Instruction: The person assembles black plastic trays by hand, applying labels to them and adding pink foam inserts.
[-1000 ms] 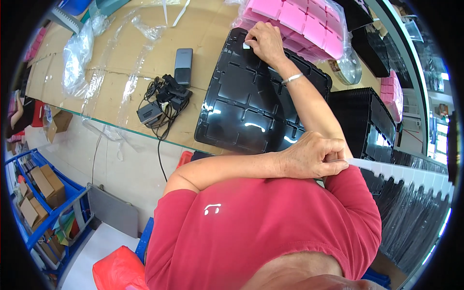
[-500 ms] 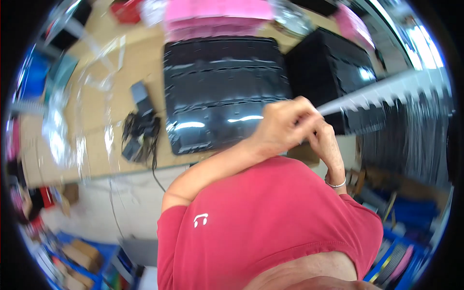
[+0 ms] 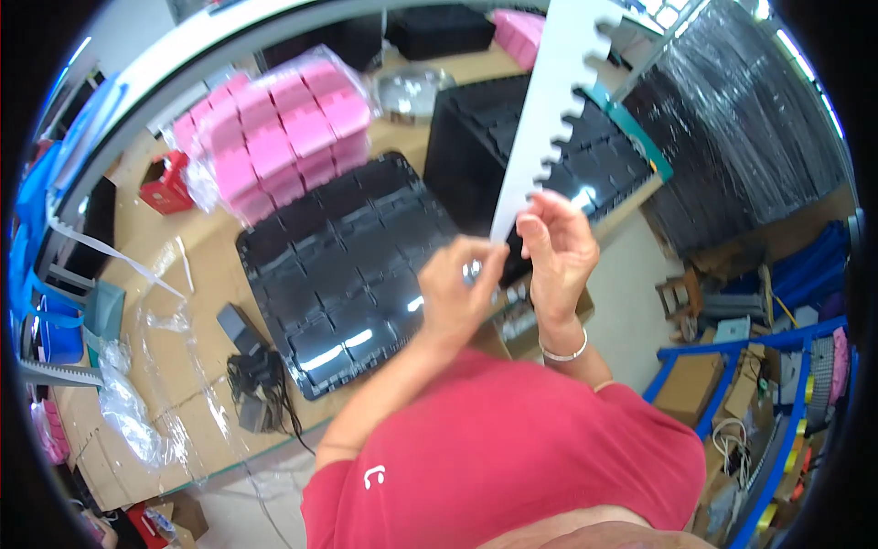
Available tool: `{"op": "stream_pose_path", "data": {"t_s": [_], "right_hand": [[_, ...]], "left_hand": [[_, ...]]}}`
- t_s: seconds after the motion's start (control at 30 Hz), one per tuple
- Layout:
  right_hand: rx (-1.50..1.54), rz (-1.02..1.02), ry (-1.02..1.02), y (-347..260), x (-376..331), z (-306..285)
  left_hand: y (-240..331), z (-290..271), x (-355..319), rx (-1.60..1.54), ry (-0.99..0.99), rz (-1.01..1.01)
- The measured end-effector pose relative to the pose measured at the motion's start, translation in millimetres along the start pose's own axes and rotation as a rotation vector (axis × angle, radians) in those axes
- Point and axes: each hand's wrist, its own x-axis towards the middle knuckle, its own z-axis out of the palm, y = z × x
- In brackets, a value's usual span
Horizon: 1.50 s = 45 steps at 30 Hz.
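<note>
My left hand [image 3: 457,285] is raised above the right edge of a black plastic panel [image 3: 343,261] with ridged rows. Its thumb and forefinger come together, and a small silvery glint shows between the fingers; what it is I cannot make out. Just right of it, apart from it, is my right hand [image 3: 560,256], half curled with its fingers loosely parted and a bracelet on the wrist. No held thing shows there. The narrow end of a long white bar with a toothed edge [image 3: 540,119] appears beside both hands; whether either touches it I cannot tell.
Stacked black panels [image 3: 466,137] stand beyond my hands. Plastic-wrapped pink blocks [image 3: 283,128] and a red box [image 3: 167,183] are farther back. Black cables and adapters [image 3: 261,384] lie on the table's left part near clear plastic film [image 3: 133,412]. Blue shelving [image 3: 718,393] stands at right.
My hands, close together before, have come apart. The view has turned, so the table, panels and white bar appear at a different slant.
</note>
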Motion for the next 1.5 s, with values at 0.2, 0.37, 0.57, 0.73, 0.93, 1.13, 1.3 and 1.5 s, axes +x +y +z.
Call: {"op": "stream_pose_path", "data": {"t_s": [0.2, 0.37, 0.57, 0.73, 0.93, 1.13, 1.3, 1.5], "right_hand": [[-0.134, -0.201, 0.099, 5, -5, 3], [-0.634, -0.903, -0.092, -1, -7, -10], [-0.007, -0.191, -0.162, -39, -15, -44], [-0.216, 0.595, -0.715, 45, 20, -69], [-0.674, 0.125, -1.294, 108, 15, -37], [-0.746, -0.035, -1.438, 118, 17, -20], [-0.833, -0.144, -1.487, 135, 8, -15], [-0.775, -0.004, -1.292, 141, 1, -21]], "left_hand": [[11, -1, -6, 0.020, 0.005, -0.001], [4, -1, -12, 0.089, 0.049, 0.072], [23, -6, -14, -0.341, -0.214, -0.009], [55, -3, -32, -0.805, -0.754, -0.151], [53, -1, -35, -0.660, -0.621, 0.003], [49, 0, -37, -0.596, -0.549, -0.028], [44, 4, -38, -0.547, -0.474, -0.004], [38, 10, -39, -0.521, -0.423, 0.018]]}}
